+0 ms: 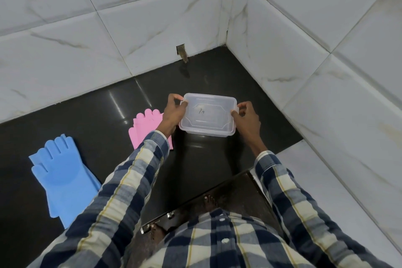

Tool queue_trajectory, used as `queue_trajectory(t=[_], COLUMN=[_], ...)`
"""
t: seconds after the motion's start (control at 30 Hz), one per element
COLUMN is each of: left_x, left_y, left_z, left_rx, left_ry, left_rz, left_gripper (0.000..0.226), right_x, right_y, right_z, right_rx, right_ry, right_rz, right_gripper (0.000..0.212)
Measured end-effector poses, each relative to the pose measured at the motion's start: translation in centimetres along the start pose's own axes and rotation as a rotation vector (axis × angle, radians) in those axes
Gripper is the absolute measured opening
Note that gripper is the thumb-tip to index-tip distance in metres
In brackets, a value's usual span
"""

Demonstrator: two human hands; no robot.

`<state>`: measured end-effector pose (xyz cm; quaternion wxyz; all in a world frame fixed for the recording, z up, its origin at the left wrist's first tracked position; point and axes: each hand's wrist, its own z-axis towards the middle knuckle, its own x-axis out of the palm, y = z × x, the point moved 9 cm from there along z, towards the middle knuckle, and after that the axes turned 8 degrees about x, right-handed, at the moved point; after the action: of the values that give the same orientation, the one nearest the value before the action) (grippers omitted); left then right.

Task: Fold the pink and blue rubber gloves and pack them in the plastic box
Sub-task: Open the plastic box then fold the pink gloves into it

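Observation:
A clear plastic box with its lid on stands on the dark counter. My left hand grips its left end and my right hand pinches its right end. The pink gloves lie flat just left of the box, partly hidden behind my left wrist and sleeve. Farther left, near the counter's front, the blue gloves lie flat in a stack with fingers pointing away from me.
White marble-look tiled walls close off the counter at the back and on the right, forming a corner. A small notch sits in the back wall's base. Bare feet and the counter's front edge show below.

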<state>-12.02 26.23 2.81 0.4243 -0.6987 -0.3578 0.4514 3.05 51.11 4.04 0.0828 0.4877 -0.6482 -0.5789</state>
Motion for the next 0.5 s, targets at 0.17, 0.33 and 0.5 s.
queue_trajectory(t=[0.17,0.33,0.5], left_x=[0.3,-0.2,-1.5], left_y=[-0.1,0.6,0.8], left_z=[-0.2,-0.1,0.1], left_rx=[-0.051,-0.070,0.037], left_ry=[0.033,0.007,-0.147], left_rz=[-0.049,-0.022,0.017], left_gripper=[0.047,0.041,0.022], right_x=[0.8,1.0,1.3], right_y=[-0.4,0.1,-0.4], right_z=[0.5,0.7,1.1], right_rx=[0.092,0.123,0.209], right_ry=[0.115,0.158,0.146], right_rz=[0.095,0.128,0.135], right_gripper=[0.036,0.031,0.028])
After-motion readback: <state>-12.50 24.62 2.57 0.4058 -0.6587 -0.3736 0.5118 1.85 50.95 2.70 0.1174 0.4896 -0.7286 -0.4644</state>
